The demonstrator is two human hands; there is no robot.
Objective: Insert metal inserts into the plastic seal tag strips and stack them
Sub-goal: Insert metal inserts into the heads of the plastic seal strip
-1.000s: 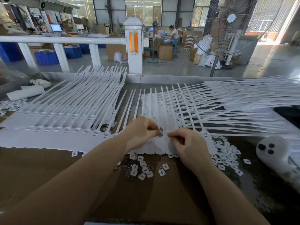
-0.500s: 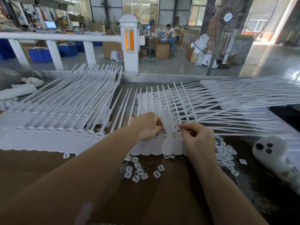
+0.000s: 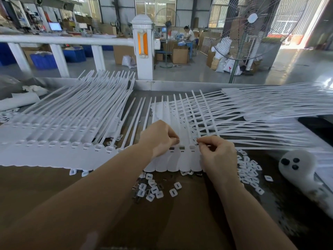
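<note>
the strip, a joined row of white seal tags, lay flat on the brown table in the middle of the view, its scalloped edge toward the person and its thin tails running away toward the far rail. two dark inserts sat in pockets of the strip, side by side, between the two hands.

the left hand rested on the left part of the strip, fingers curled, thumb and forefinger pinched together at the tip; whether they gripped an insert or only the plastic could not be told. the right hand hovered at the right part of the strip, fingers curled in and the fingertips pinched close; what they held, if anything, was too small to see.

left of the strip a stack of finished strips was fanned out, tails pointing up and right. right of the strip a loose pile of tails crossed over its own tails. just below the strip's edge lay scattered white caps and a few dark metal pieces; more caps lay right of the right hand. a white, three-holed object sat further right.
</note>
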